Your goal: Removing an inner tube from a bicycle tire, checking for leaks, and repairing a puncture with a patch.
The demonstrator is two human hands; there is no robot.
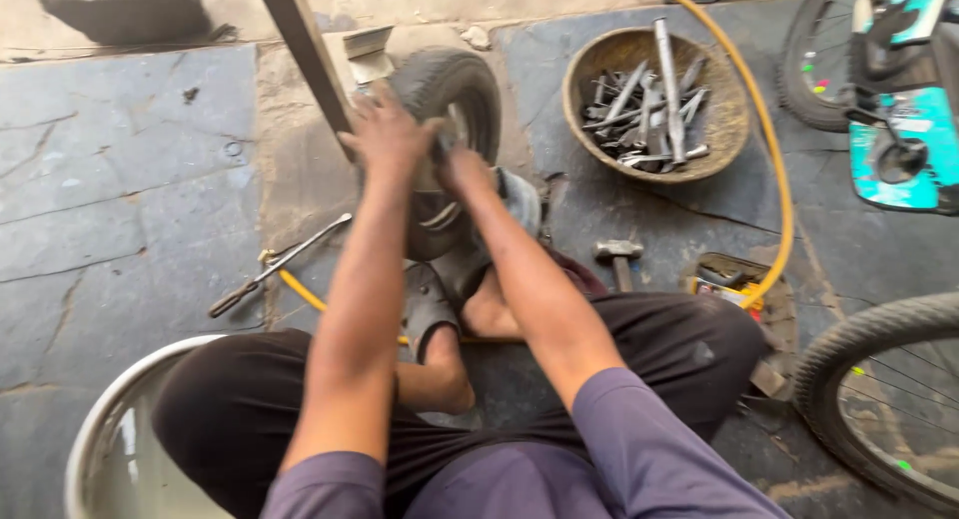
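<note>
We've got the small tyre [447, 144] upright on the stone floor [120, 179], btwn our feet. Left hand [388, 134] spread flat on its top; right hand [462, 164] clamped on its sidewall. Tool basket [654, 104] near, twd floor's far edge.

tyre [455, 89]: was black, ribbed tread
hose [774, 149]: was yellow
basket [724, 119]: was tan
sleeves [649, 449]: were purple
trousers [689, 349]: were black
bicycle frame [914, 144]: was turquoise

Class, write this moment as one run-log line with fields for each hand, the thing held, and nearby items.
left hand: on small tyre | right hand: on same tyre | nearby: hammer, basket of metal tools, yellow hose
</note>
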